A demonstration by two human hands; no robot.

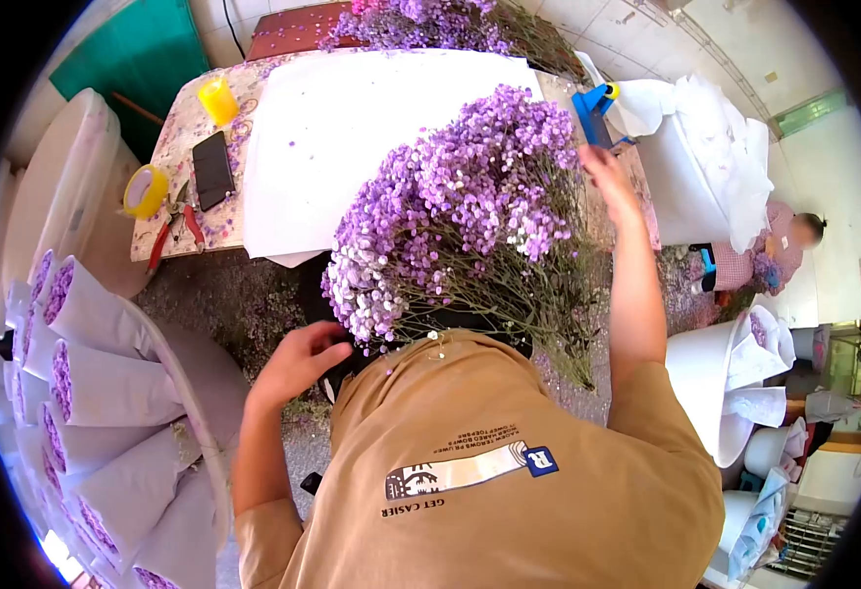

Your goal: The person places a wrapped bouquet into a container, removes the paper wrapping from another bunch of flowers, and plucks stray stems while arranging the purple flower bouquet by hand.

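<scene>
A large bunch of purple and white dried flowers (450, 196) lies across the table's front edge and my lap, its green stems pointing right. My left hand (303, 361) is at the lower left of the blossoms, fingers loosely bent and apart, with nothing seen in it. My right hand (607, 182) is raised beside the bunch's right edge, just below a blue tape dispenser (595, 110). Its fingers look partly stretched, and I see nothing held in them. White wrapping paper (303, 128) covers much of the table under the flowers.
On the table's left are red-handled pruning shears (177, 231), a phone (213, 170) and yellow tape rolls (146, 191). White tubs of wrapped bouquets (111, 383) stand left and right (690, 383). More flowers (420, 25) lie behind; another person (744, 265) sits at right.
</scene>
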